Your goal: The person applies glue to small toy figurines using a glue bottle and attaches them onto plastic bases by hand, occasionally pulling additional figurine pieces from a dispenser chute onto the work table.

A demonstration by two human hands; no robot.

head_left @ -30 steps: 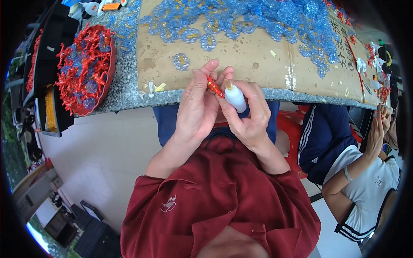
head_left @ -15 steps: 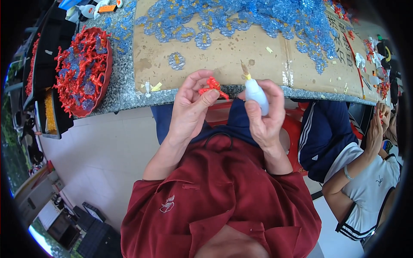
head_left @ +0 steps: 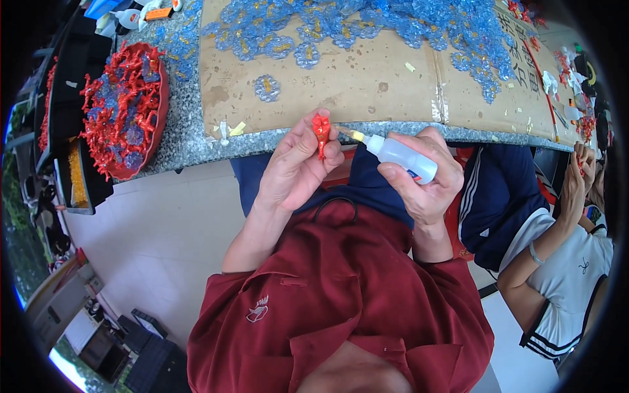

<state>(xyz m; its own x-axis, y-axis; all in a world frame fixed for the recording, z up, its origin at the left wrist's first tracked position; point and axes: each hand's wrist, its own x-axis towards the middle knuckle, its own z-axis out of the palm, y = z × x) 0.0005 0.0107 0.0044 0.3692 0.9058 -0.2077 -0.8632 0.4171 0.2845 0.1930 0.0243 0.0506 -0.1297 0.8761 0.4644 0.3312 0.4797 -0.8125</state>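
Observation:
My left hand [head_left: 298,160] is closed on a small red plastic figure [head_left: 322,134], held upright between thumb and fingers near the table's front edge. Its exact kind is too small to make out. In my right hand [head_left: 432,177] lies a translucent white squeeze bottle [head_left: 406,159], gripped round its body and tilted to the left. The bottle's yellow collar and thin tip [head_left: 350,133] point at the red figure, close beside it; whether they touch I cannot tell. Beyond my hands, one clear blue flower-shaped piece [head_left: 266,88] lies apart on the cardboard.
A red tray [head_left: 164,108] heaped with red figures and blue pieces stands at the left. Many blue flower pieces [head_left: 367,19] cover the far part of the cardboard [head_left: 229,105]. Black bins [head_left: 82,85] flank the table. A co-worker's hands [head_left: 580,164] are at the right.
The red figure has been turned upright in my left hand. My right hand has moved right and tipped the bottle, so its tip now points left at the figure instead of upward.

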